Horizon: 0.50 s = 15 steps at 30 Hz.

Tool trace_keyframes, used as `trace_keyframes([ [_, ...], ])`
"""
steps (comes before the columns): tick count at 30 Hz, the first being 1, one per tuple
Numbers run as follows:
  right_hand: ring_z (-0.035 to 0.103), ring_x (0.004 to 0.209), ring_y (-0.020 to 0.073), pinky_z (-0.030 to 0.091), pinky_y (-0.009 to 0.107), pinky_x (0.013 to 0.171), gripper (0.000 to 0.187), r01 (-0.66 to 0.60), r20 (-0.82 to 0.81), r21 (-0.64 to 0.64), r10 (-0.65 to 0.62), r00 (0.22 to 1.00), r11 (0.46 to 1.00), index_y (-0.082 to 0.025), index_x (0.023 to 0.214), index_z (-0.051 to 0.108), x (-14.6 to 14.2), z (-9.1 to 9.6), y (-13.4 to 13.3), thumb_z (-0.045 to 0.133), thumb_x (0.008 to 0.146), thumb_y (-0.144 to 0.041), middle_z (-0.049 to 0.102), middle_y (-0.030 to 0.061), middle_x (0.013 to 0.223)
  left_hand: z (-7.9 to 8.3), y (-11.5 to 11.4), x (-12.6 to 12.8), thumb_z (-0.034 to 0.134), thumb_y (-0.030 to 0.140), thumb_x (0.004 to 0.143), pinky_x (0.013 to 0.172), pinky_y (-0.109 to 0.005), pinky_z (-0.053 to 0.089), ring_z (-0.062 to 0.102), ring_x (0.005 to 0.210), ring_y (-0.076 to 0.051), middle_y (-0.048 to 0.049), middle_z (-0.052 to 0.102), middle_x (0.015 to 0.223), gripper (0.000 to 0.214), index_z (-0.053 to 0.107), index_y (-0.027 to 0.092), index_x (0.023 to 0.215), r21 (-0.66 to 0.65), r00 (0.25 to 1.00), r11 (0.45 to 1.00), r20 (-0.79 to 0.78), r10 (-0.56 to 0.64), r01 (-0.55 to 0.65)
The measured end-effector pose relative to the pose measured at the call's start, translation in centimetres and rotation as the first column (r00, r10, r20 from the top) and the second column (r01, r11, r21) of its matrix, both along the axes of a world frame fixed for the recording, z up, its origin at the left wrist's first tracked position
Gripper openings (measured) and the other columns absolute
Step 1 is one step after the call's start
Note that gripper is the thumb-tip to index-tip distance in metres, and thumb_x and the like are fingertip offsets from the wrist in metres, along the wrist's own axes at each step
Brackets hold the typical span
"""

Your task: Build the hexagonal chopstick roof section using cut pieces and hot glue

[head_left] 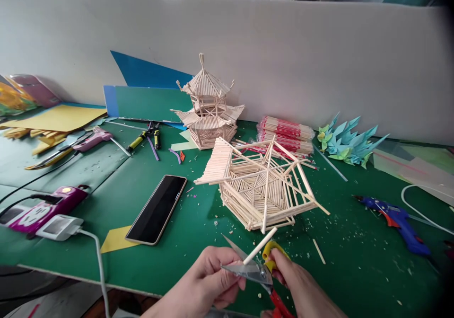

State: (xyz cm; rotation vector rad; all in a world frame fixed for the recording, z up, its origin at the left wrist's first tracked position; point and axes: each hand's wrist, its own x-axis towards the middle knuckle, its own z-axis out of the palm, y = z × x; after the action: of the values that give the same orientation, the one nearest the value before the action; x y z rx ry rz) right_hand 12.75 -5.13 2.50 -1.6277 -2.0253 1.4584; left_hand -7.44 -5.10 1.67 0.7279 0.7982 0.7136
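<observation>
Wooden stick point(261, 244) between the spread blades of scissors point(252, 272)
The left hand point(218, 275) pinches the stick's near end; the right hand point(294, 278) grips the scissors' handles. Just beyond lies a partly roofed stick frame point(264, 192), a pagoda model point(209, 121) behind it.

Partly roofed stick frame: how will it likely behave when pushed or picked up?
The stick frame is probably light, being thin sticks with open gaps. Its slender, unroofed struts look fragile and could snap if squeezed. Its broad, low base suggests it would slide rather than tip.
</observation>
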Motion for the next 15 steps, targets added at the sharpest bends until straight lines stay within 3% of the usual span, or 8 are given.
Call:
trace_keyframes([
  [5,0.060,0.095,0.0265,0.049,0.028,0.075,0.045,-0.049,0.015,0.048,0.049,0.999,0.998,-0.015,0.100,0.051,0.3,-1.2,-0.5,0.052,0.055,-0.012,0.064,0.0125,0.099,-0.2,0.2,0.3,0.070,0.042,0.069,0.041,-0.020,0.010,0.017,0.038,-0.003,0.0094,0.027,0.040,0.033,0.063,0.010,0.062,-0.112,0.986,0.994,0.169,0.014,0.005],
  [10,0.062,0.091,0.0256,0.049,0.029,0.075,0.047,0.005,0.038,0.087,-0.009,0.999,0.996,-0.014,0.103,0.052,0.2,-1.5,-0.8,0.057,0.057,-0.020,0.064,0.0126,0.099,-0.1,0.3,0.2,0.071,0.040,0.069,0.041,-0.020,0.010,0.017,0.038,-0.003,0.0093,0.028,0.041,0.031,0.063,0.010,0.063,-0.167,0.981,0.986,0.195,0.015,0.018],
  [12,0.062,0.087,0.0256,0.049,0.031,0.075,0.053,-0.008,0.077,0.139,-0.003,0.997,0.990,-0.015,0.109,0.051,0.5,-1.3,-0.8,0.060,0.057,-0.023,0.065,0.0117,0.097,0.0,0.3,0.1,0.071,0.040,0.068,0.041,-0.020,0.009,0.016,0.038,-0.003,0.0090,0.029,0.041,0.031,0.063,0.010,0.063,-0.161,0.982,0.987,0.189,0.003,0.028],
  [15,0.064,0.080,0.0235,0.049,0.029,0.070,0.046,-0.060,0.087,0.232,0.041,0.995,0.971,-0.020,0.106,0.053,1.3,-1.0,-0.9,0.061,0.061,-0.025,0.066,0.0074,0.090,-0.1,0.2,0.3,0.072,0.042,0.067,0.041,-0.020,0.008,0.017,0.038,-0.003,0.0088,0.029,0.041,0.033,0.063,0.010,0.062,-0.139,0.987,0.990,0.158,-0.008,0.030],
])
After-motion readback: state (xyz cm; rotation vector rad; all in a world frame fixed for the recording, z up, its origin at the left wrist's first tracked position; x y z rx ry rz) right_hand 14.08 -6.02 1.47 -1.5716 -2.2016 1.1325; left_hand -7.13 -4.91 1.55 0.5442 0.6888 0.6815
